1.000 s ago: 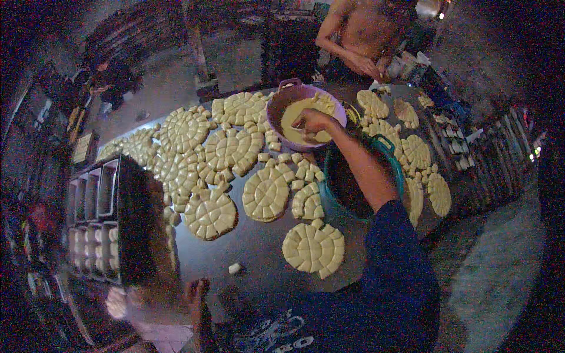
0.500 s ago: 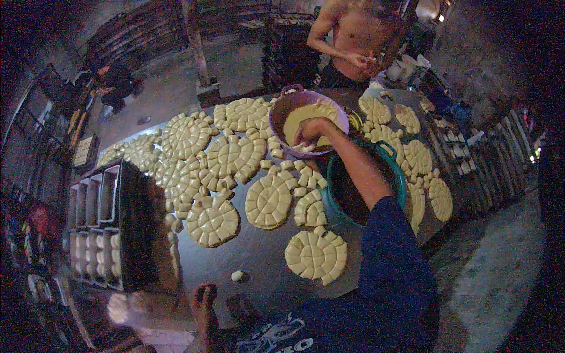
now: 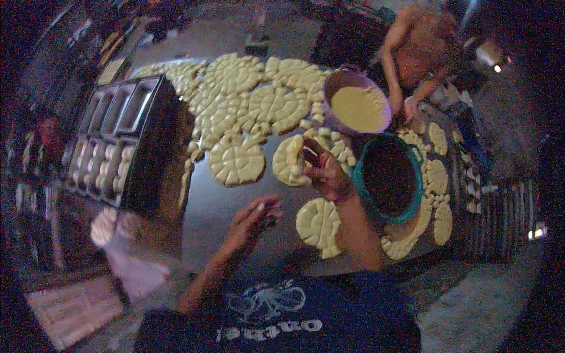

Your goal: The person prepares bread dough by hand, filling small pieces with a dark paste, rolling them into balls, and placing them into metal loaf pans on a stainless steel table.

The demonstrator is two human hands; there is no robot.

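My right hand (image 3: 319,169) grips a pale dough piece with yellow paste on it (image 3: 296,154), held over a scored round of dough (image 3: 283,172). My left hand (image 3: 257,216), loosely curled with fingers slightly apart and nothing visible in it, hovers over the steel table (image 3: 218,229), lower left of my right hand. Another scored round (image 3: 316,228) lies below my right hand; more rounds and small pieces (image 3: 235,159) cover the back. A purple tub (image 3: 384,110) holds yellow paste (image 3: 358,107). A teal tub (image 3: 416,182) with a dark inside stands to the right.
A person (image 3: 418,50) stands across the table, hands beside the purple tub. A dark rack of tins (image 3: 126,112), some holding dough, is at left. Dough rounds (image 3: 436,176) line the right edge. Metal trays (image 3: 471,170) stand beyond them.
My right hand has come out of the purple tub toward me with a coated piece. My left hand has risen. The view has turned; the other person's hands have lowered beside the tub.
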